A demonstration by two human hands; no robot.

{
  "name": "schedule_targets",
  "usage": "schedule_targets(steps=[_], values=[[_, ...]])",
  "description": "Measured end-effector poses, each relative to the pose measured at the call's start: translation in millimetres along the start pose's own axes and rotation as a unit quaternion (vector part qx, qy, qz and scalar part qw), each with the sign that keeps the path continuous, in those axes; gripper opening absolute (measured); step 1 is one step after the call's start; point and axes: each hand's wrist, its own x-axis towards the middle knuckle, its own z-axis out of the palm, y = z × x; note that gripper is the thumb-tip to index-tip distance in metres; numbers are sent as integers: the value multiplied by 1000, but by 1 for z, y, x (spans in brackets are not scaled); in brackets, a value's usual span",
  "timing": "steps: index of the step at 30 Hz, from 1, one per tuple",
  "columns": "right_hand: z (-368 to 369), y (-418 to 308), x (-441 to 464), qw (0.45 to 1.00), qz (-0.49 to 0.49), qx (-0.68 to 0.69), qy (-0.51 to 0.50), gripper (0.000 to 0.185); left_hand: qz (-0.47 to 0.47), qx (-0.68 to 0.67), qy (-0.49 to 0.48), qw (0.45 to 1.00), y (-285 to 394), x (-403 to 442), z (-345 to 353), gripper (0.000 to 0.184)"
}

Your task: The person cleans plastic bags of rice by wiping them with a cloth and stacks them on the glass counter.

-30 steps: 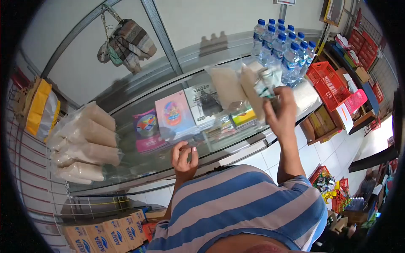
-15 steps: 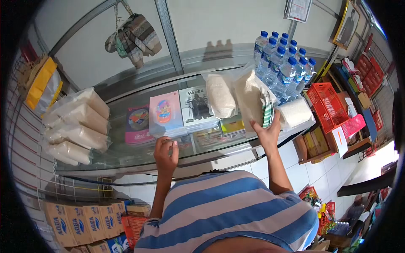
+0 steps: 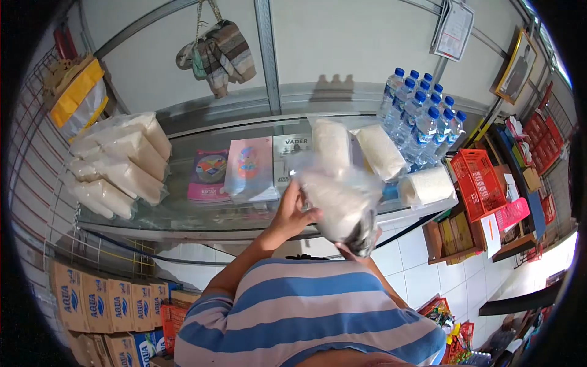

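Note:
A clear plastic bag of white grains (image 3: 336, 205) is lifted in front of my chest, tilted and blurred by motion. My left hand (image 3: 290, 215) grips its left, upper end, thumb along the side. At the lower right end my right hand (image 3: 361, 249) holds a crumpled striped cloth (image 3: 365, 233) against the bag; most of its fingers are hidden. Behind, on the glass counter (image 3: 177, 215), lie a standing-looking grain bag (image 3: 333, 145), a second filled bag (image 3: 381, 153) and a third one (image 3: 427, 186). A Vader book (image 3: 293, 144) is partly covered by the held bag.
Several water bottles (image 3: 422, 125) stand at the counter's back right. Left are several stacked grain bags (image 3: 122, 159). A pink book (image 3: 249, 165) and a purple book (image 3: 208, 175) lie mid-counter. A red crate (image 3: 479, 183) is to the right; cardboard boxes (image 3: 98, 300) sit low left.
The bag and cloth have come off the counter, left and toward my body. My left hand has moved right and taken hold of the bag. The view has shifted slightly.

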Motion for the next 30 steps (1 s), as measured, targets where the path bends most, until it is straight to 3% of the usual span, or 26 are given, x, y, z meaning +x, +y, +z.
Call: schedule_targets(steps=[4,6,7,8,10,12,13,14,17,19,21,24,27,30], values=[[11,-9,10,997,50,2,-57,90,5,106,-47,993,13,4,0,65],[14,-50,33,990,119,7,72,93,14,116,-42,992,10,1,-4,67],[10,-49,66,990,-101,-79,54,100,22,125,-33,991,6,-2,-7,70],[18,-64,70,990,-99,-78,64,100,30,135,-24,990,4,-5,-10,72],[-14,-126,142,982,-185,-28,33,95,35,149,-26,988,3,-3,-10,75],[11,-203,171,974,-225,-1,30,94,119,145,-10,982,0,3,-5,76],[15,-237,182,960,-212,-170,-68,85,158,143,-4,977,-1,4,-3,77],[23,-252,188,910,-188,-329,-166,77,197,141,1,970,0,3,-3,78],[65,-253,196,882,-184,-403,-161,66,162,152,-27,975,2,-4,-3,77],[73,-244,201,827,-85,-448,-329,51,139,153,-35,978,3,-8,-5,76],[64,-240,201,867,-128,-383,-294,43,171,209,-63,961,11,-6,-6,76],[47,-243,189,897,-148,-352,-221,43,266,374,-107,882,22,-5,-7,74],[29,-242,176,900,-132,-369,-192,39,205,341,-60,915,18,-15,-16,73],[24,-200,148,947,-163,-276,-35,48,150,294,-13,944,1,-15,-20,71]])
